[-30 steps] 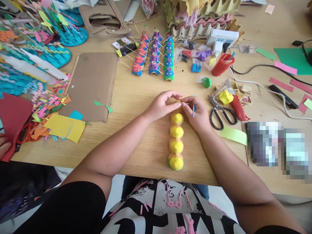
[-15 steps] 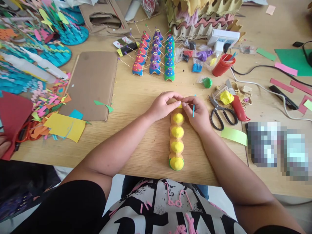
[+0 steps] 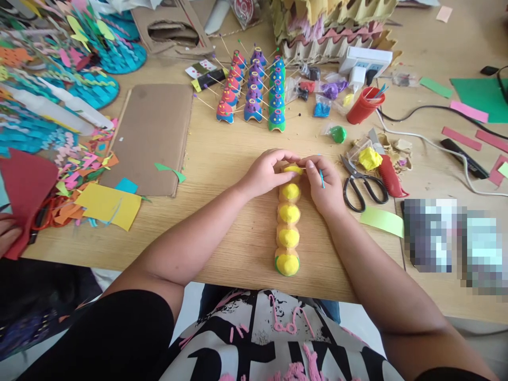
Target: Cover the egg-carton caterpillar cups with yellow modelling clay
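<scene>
A strip of egg-carton cups lies lengthwise before me, its bumps covered in yellow clay and a little green on the near end. My left hand curls around the far end, fingers and thumb on the last yellow bump. My right hand is closed on a thin blue stick, which pokes out between its fingers. The fingertips of both hands nearly meet over that far bump; the stick's tip is too small to make out.
Painted egg-carton caterpillars with pins stand beyond my hands. Scissors, yellow clay in a wrapper, a red cup and a red-handled knife lie right. Cardboard is left; another person's hand holds red paper.
My right hand has shifted slightly right, away from the far bump, exposing more of its yellow top. The blue stick has tilted. My left hand stays in place.
</scene>
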`<state>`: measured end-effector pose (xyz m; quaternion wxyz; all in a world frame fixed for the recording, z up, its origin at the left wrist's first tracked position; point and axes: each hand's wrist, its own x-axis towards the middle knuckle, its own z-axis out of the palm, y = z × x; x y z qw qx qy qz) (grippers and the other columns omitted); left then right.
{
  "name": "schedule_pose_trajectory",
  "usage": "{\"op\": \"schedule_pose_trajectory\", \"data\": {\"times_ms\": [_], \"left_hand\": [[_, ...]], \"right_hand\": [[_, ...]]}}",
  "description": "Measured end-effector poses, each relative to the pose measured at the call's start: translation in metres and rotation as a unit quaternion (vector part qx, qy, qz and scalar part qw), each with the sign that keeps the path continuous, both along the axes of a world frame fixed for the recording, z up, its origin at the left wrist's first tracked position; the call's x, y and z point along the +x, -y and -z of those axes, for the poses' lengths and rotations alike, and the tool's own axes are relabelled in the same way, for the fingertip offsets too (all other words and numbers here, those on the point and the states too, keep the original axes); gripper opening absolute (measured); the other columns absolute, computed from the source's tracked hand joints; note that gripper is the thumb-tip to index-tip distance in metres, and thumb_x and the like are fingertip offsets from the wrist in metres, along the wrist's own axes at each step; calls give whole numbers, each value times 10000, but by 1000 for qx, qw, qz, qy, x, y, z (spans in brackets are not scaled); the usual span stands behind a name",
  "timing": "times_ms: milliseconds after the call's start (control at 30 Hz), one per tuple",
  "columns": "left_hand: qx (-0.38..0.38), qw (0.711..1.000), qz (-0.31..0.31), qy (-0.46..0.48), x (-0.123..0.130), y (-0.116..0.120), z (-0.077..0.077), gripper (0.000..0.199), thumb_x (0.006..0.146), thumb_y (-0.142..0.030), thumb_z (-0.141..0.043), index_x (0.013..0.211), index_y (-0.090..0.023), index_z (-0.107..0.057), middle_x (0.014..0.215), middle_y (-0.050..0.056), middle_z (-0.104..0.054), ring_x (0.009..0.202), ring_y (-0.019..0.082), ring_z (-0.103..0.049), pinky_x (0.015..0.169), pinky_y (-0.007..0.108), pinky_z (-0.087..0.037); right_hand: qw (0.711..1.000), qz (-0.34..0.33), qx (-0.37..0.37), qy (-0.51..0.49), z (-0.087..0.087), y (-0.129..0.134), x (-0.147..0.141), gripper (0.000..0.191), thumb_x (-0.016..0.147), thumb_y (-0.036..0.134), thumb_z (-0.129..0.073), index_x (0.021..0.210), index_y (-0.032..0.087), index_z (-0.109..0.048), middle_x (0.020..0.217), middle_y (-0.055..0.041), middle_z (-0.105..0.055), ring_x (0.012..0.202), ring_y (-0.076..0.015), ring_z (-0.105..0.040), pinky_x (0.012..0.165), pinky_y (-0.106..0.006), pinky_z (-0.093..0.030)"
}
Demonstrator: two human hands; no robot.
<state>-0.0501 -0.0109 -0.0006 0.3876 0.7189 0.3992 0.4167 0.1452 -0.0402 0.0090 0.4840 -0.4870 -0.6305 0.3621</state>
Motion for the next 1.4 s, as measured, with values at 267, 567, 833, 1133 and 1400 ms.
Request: {"op": "schedule_pose_trajectory", "data": {"times_ms": [267, 567, 833, 1133, 1400], "left_hand": [[10, 1000, 14, 11, 0, 0, 3, 367, 859, -240, -769, 1218, -166, -746, 1247, 92, -794, 1198, 214, -721, 1085, 351, -541], [-39, 999, 11, 27, -1, -2, 3, 415, 830, -295, -839, 1219, -180, -750, 1261, 90, -795, 1215, 224, -722, 1111, 370, -532], [-100, 990, -10, 97, 0, -2, 2, 352, 991, -465, -678, 1186, -179, -744, 1166, 78, -787, 1095, 192, -721, 998, 331, -571], [-36, 999, 21, 14, -3, -1, 0, 450, 835, -299, -818, 1254, -149, -746, 1297, 115, -777, 1225, 225, -717, 1121, 365, -536], [-23, 999, -34, 20, 2, -1, 7, 362, 846, -257, -806, 1195, -183, -744, 1262, 76, -797, 1184, 206, -731, 1090, 355, -559]], "right_hand": [[1000, 1, -2, 13, 1, -1, 0, 407, 988, 645, -653, 955, 246, -728, 887, -14, -735, 798, -172, -628, 758, -338, -533], [1000, -2, -13, 3, 0, 0, -1, 244, 992, 496, -681, 973, 257, -724, 919, -10, -756, 796, -168, -635, 735, -331, -538], [998, 44, -7, -55, 11, -4, 1, 89, 977, 350, -659, 1000, 269, -685, 1015, -24, -749, 1015, -206, -712, 981, -406, -587], [998, 12, -21, -58, 14, -6, 3, 333, 747, 116, -606, 1039, 271, -642, 1044, -16, -709, 1057, -196, -696, 925, -361, -595], [999, 9, -15, -26, 12, -6, 2, 351, 745, 137, -636, 1068, 274, -639, 1065, -20, -718, 1051, -198, -683, 938, -366, -597]]}}
